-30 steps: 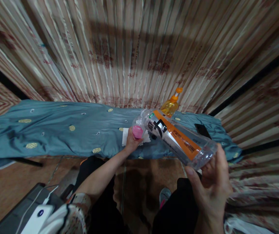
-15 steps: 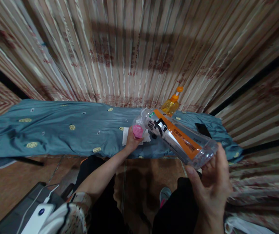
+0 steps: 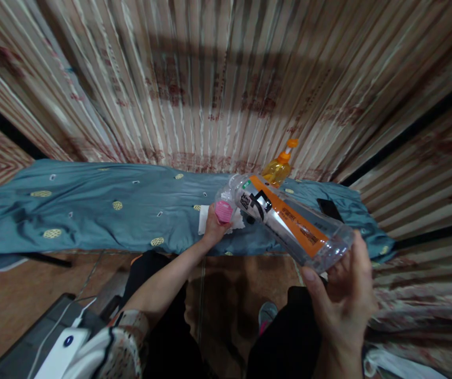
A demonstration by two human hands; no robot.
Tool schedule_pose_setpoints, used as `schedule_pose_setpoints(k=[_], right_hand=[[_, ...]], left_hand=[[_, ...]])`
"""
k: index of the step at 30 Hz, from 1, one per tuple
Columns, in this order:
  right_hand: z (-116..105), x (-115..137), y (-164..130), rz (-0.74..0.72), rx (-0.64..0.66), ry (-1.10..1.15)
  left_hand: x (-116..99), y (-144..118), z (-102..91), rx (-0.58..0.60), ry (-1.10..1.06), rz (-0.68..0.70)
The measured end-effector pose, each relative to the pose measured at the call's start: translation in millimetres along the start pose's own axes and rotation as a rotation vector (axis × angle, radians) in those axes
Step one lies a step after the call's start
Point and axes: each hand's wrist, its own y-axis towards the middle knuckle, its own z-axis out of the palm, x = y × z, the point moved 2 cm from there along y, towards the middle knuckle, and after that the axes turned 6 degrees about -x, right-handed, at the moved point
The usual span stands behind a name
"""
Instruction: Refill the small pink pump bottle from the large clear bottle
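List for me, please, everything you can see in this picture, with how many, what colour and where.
clear plastic bottle with orange and silver label: 1, clear, tilted, base held in the right hand, neck toward the left hand
round pink cap: 1, pink, in the left hand at the bottle's neck
white paper tissue: 1, white, on the cloth under the left hand
amber pump bottle with orange top: 1, amber, standing on the cloth behind the clear bottle
flat black phone: 1, black, on the cloth at right
teal patterned cloth: 1, teal, over the table
striped beige curtain: beige and red, behind
white device with cable: 1, white, lower left
left hand: 1, grips the cap
right hand: 1, grips the bottle's base
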Motion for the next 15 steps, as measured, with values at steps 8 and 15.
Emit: schedule_pose_setpoints(k=[8,15], right_hand=[[-0.1,1.0,0.7,0.009,0.006,-0.019],[0.8,1.4,0.3,0.038,0.006,-0.028]], left_hand=[[-1.9,-0.9,1.1,-0.014,0.013,-0.01],[-6.5,-2.3,-0.3,-0.016,0.022,-0.005]])
